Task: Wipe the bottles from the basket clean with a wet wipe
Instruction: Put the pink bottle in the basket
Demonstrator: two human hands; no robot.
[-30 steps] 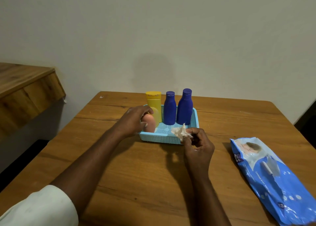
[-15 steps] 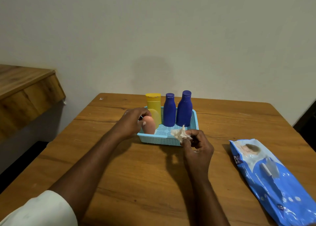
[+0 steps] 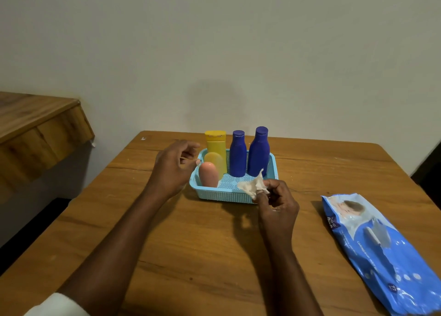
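Note:
A light blue basket [image 3: 214, 195] stands on the wooden table [image 3: 191, 256]. In it stand a pink bottle [image 3: 209, 174] at the front left, a yellow bottle [image 3: 216, 148] behind it, and two dark blue bottles [image 3: 238, 155] [image 3: 259, 153] to the right. My left hand [image 3: 173, 170] hovers just left of the basket, fingers relaxed, holding nothing. My right hand [image 3: 276, 204] pinches a crumpled white wet wipe [image 3: 253, 185] at the basket's front right corner.
A blue wet wipe pack [image 3: 381, 253] lies on the table at the right. A wooden shelf [image 3: 35, 124] juts out at the left, beyond the table edge. A plain wall stands behind the table.
My left hand has let go of the pink bottle and drawn back to the left of the basket. The pink bottle stays in the basket. My right hand keeps the wipe.

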